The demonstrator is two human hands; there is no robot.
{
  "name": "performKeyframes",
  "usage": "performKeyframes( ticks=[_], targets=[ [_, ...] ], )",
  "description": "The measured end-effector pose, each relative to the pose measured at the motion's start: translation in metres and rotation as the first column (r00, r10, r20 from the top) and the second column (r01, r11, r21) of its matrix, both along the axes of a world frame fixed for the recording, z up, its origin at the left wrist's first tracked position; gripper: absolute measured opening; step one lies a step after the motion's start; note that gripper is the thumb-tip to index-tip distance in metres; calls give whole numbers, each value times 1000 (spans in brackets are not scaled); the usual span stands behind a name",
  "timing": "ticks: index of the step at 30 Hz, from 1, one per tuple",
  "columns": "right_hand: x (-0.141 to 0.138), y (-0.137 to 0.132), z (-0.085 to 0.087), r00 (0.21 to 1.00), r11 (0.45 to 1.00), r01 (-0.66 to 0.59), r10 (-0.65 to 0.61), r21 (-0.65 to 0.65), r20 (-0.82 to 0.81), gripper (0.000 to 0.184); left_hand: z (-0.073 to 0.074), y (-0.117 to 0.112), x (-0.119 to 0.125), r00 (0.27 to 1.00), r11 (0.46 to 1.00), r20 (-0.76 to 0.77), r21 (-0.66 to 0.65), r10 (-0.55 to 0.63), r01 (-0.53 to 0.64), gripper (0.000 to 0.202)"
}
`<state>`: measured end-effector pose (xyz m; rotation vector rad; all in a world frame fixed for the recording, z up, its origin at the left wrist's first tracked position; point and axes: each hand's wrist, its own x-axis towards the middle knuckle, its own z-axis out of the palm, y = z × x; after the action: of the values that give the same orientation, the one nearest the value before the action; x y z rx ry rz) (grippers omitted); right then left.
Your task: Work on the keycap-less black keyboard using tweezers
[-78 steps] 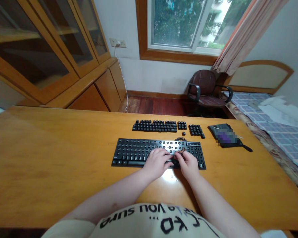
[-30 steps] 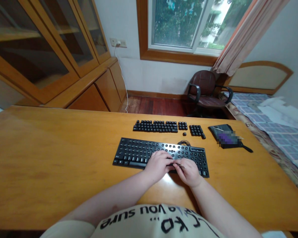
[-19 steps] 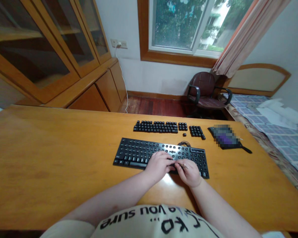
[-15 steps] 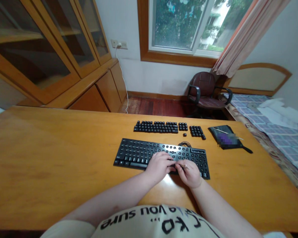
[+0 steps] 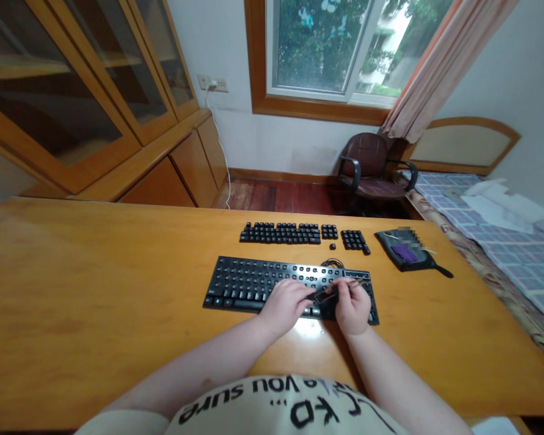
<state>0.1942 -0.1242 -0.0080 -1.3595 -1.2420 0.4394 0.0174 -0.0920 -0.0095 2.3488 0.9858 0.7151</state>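
Note:
A black keyboard (image 5: 242, 279) lies on the wooden desk, many of its keycaps off and a few still along its lower left rows. My left hand (image 5: 283, 307) rests on the keyboard's middle, fingers stretched to the right and a little apart. Just right of it, my right hand (image 5: 354, 307) is closed in a pinch above the number-pad side. A thin wire-like metal tool (image 5: 357, 281) shows at its fingertips; its exact kind is too small to tell. Between the hands, the keyboard is partly hidden.
Behind the keyboard, loose black keycaps (image 5: 281, 233) lie in rows and blocks, with a single keycap (image 5: 332, 246) apart. A black pouch (image 5: 410, 266) with a purple item and thin sticks sits at the right. A coiled cable (image 5: 332, 263) touches the keyboard's back edge.
My right hand has drawn away to the right from my left fingertips and turned more upright, the thin tool still in it. The left hand stays on the keyboard. The view has shifted slightly.

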Motion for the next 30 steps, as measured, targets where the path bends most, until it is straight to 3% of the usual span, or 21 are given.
performKeyframes(
  ticks=[5,10,16,20,22,24,25,27,30],
  targets=[
    [1,8,3,972,993,33,-5,116,-235,23,2,0,0,993,998,97,-34,61,-57,26],
    [3,10,-2,924,999,-36,24,-23,-381,21,0,0,-1,988,993,127,-96,86,-74,24],
    [4,19,-6,760,992,-109,47,-55,-648,20,-2,1,-1,978,990,175,-103,112,-95,25],
    [10,23,-4,764,994,-95,37,-56,-644,20,-1,1,-2,962,981,215,-133,167,-141,25],
    [14,22,1,855,999,-34,23,-13,-519,19,-1,1,-2,961,980,213,-126,180,-155,26],
    [16,18,8,975,998,-45,52,38,-214,16,-3,2,-1,967,984,195,-96,165,-148,26],
    [16,16,13,995,994,-104,104,41,1,15,-4,2,0,971,987,184,-80,155,-142,26],
    [15,12,21,892,962,-270,265,-38,366,15,-6,2,0,976,989,167,-59,141,-133,27],
    [9,8,28,694,914,-371,390,-163,606,22,-7,2,0,977,988,150,-70,149,-140,30]
  ],
)
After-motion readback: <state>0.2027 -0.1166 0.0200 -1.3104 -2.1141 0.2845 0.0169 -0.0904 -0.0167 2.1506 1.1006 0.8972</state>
